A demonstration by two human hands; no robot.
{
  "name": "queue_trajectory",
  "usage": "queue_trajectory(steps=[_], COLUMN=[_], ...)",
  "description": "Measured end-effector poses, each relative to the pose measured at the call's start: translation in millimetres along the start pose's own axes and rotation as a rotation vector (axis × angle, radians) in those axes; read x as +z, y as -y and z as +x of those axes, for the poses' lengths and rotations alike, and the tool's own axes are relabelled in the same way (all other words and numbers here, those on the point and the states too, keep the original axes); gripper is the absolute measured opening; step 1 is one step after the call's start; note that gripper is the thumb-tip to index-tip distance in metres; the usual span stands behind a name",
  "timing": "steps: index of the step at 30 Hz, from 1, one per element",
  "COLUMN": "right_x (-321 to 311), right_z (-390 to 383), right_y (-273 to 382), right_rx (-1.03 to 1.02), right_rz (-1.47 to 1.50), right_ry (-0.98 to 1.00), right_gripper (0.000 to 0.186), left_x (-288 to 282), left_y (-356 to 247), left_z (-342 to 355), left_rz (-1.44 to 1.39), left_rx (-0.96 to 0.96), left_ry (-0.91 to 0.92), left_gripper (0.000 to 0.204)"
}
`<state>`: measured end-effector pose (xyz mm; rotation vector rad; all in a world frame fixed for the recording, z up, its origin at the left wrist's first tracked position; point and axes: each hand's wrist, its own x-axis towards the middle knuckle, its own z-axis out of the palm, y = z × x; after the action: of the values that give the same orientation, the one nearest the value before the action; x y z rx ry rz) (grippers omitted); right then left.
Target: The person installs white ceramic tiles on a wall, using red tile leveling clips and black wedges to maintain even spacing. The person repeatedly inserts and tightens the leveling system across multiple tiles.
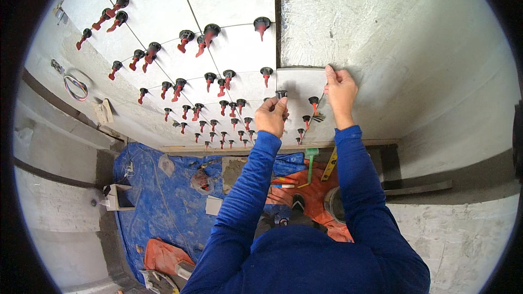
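Observation:
My left hand (271, 116) is closed around a tile levelling clip (281, 94) with a black cap, at the left joint of a pale wall tile (300, 80). The fingers hide the clip's handle. With its fingertips, my right hand (341, 97) grips that tile's right edge near the upper corner. Below it, another levelling clip (314, 101) with a red handle stands in the joint, and several more line the joints lower down. To the left, the tiled wall (239, 49) carries many such clips in rows.
Ridged grey adhesive (354, 22) covers the wall at the upper right. On the floor lie a blue tarp (158, 196), an orange sheet (308, 190), a green-headed mallet (311, 158), a yellow spirit level (329, 164) and a bucket (332, 207). Coiled wires (75, 87) hang at left.

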<state>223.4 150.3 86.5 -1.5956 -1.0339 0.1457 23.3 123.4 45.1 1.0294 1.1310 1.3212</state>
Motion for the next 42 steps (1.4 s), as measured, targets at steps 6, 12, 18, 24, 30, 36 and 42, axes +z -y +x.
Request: queue_trajectory(steps=[6,12,18,24,30,36,42], right_x=[-5,-8,-10,-13,-13,-14,-14], right_z=[4,11,9,11,10,11,9], right_y=[-5,-4,-1,0,-1,0,-1], right_rx=[0.241,0.380,0.351,0.354,0.350,0.341,0.330], right_rz=[0.183,0.380,0.368,0.339,0.368,0.353,0.342], right_ry=[0.132,0.190,0.180,0.204,0.209,0.218,0.209], right_gripper=[0.047,0.044,0.044,0.044,0.045,0.048,0.048], left_x=[3,6,16,20,16,10,3], left_y=[-1,-2,-6,-8,0,10,15], left_z=[7,11,15,20,25,33,41], left_rz=[-0.159,-0.320,-0.443,-0.751,-1.241,-1.363,-1.455], left_rx=[-0.037,-0.073,-0.061,-0.241,-0.501,-0.544,-0.629], left_ry=[0.029,0.037,0.063,0.132,0.283,0.398,0.395], left_gripper=[0.035,0.032,0.026,0.028,0.035,0.032,0.032])
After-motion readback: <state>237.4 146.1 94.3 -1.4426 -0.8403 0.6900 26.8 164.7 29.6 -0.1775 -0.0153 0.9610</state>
